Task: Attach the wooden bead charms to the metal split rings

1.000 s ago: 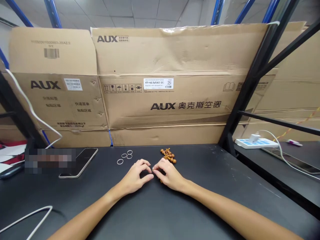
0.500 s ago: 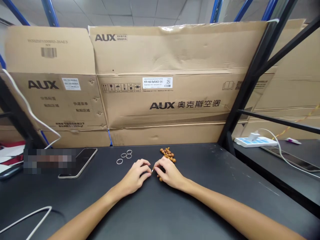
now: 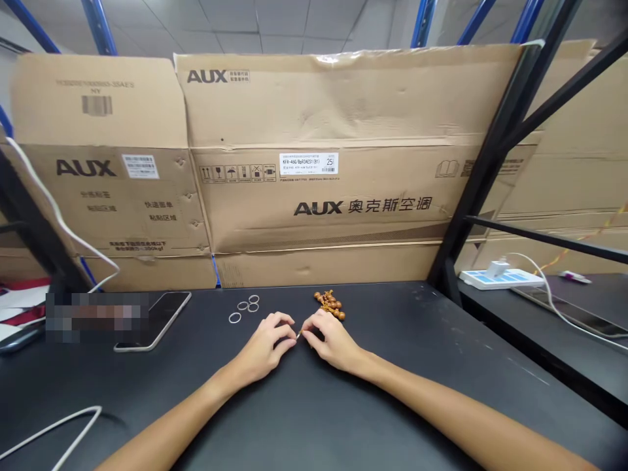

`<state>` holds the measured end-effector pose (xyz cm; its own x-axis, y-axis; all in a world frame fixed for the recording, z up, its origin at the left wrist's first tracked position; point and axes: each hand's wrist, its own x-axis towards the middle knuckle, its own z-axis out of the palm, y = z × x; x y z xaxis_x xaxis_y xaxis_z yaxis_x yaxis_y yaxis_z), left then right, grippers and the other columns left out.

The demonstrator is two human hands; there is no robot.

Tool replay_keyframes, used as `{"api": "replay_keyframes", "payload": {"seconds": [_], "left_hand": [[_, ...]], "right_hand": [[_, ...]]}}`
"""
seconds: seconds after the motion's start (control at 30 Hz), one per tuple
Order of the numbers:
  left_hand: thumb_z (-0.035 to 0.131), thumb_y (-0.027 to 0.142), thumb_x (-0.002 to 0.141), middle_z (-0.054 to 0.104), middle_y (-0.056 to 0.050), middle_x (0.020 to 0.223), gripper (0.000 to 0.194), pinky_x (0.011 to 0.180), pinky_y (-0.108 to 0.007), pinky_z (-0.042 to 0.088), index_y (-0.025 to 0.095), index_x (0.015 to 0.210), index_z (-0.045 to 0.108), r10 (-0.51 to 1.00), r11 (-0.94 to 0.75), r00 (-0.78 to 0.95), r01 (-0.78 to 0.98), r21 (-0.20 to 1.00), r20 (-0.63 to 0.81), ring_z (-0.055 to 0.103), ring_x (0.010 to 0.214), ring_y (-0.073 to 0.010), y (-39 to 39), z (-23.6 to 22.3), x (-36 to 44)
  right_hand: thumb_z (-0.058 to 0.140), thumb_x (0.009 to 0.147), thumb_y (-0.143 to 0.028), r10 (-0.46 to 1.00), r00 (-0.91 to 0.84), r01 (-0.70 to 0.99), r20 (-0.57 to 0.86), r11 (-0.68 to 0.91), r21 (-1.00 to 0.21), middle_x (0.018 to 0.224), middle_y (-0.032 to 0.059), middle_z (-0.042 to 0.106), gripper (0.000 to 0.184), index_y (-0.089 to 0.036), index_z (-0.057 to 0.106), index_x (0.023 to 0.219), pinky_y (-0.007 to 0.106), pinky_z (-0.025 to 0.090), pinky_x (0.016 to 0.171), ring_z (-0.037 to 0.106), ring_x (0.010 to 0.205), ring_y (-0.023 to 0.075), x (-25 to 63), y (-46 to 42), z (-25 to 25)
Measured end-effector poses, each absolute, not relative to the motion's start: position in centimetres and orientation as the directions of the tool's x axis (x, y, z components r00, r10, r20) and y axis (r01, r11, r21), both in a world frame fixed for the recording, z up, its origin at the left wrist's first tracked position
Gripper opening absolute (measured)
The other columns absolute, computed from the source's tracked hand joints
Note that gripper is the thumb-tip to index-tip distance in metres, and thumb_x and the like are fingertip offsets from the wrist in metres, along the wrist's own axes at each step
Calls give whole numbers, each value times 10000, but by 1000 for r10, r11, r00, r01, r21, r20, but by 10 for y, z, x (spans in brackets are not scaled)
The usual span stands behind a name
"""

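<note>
My left hand rests low over the black tabletop, thumb and fingertips pinched on a thin, shiny metal ring that shows almost edge-on. Facing it, my right hand pinches a short bit of orange-brown cord right against the metal. Most of both pieces is hidden by the fingertips. Just beyond my right hand lies a bunch of round brown wooden beads with orange-brown cord. Several silver key rings lie flat on the table, beyond and to the left of my left hand.
A phone lies at the left beside a blurred patch. White cable curves across the front left. Large cardboard boxes wall off the back. A black metal post rises at the right, with a power strip beyond it.
A brown bead that showed below my right hand's fingers is out of sight now. The two pinching hands have barely moved, and the loose rings lie where they were.
</note>
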<state>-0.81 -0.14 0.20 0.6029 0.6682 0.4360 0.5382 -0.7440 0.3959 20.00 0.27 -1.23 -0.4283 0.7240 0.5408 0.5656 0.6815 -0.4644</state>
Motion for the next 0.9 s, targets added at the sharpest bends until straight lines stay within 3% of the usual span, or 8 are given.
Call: {"api": "replay_keyframes", "payload": {"seconds": [0.1, 0.33, 0.57, 0.9], "left_hand": [[503, 213, 907, 551, -42, 1115, 124, 928, -372, 427, 225, 868, 620, 676, -736, 605, 547, 398, 419, 531, 1031, -203, -2, 2, -9], [506, 264, 908, 546, -57, 1124, 137, 945, -381, 426, 213, 857, 622, 690, -723, 602, 548, 420, 402, 524, 1047, -210, -3, 0, -9], [543, 279, 893, 542, -53, 1136, 108, 944, -389, 426, 215, 852, 620, 692, -720, 608, 550, 424, 388, 520, 1055, -218, -3, 0, -8], [508, 204, 908, 552, -45, 1125, 144, 946, -361, 423, 223, 865, 645, 687, -727, 597, 542, 422, 416, 536, 1046, -201, -2, 4, -8]], "right_hand": [[553, 862, -160, 751, -394, 576, 530, 651, -495, 774, 29, 587, 76, -199, 594, 811, 325, 455, 734, 532, 761, 177, 200, 4, -12], [534, 878, -160, 644, -530, 466, 552, 765, -444, 819, 40, 583, 69, -195, 587, 851, 309, 457, 730, 524, 792, 173, 200, -4, -7], [529, 884, -180, 621, -554, 417, 554, 783, -461, 826, 40, 604, 70, -208, 589, 863, 316, 463, 738, 534, 810, 182, 201, -3, -6], [567, 851, -165, 730, -442, 545, 522, 680, -490, 789, 33, 597, 62, -201, 612, 830, 325, 454, 745, 543, 789, 181, 200, 2, -11]]}}
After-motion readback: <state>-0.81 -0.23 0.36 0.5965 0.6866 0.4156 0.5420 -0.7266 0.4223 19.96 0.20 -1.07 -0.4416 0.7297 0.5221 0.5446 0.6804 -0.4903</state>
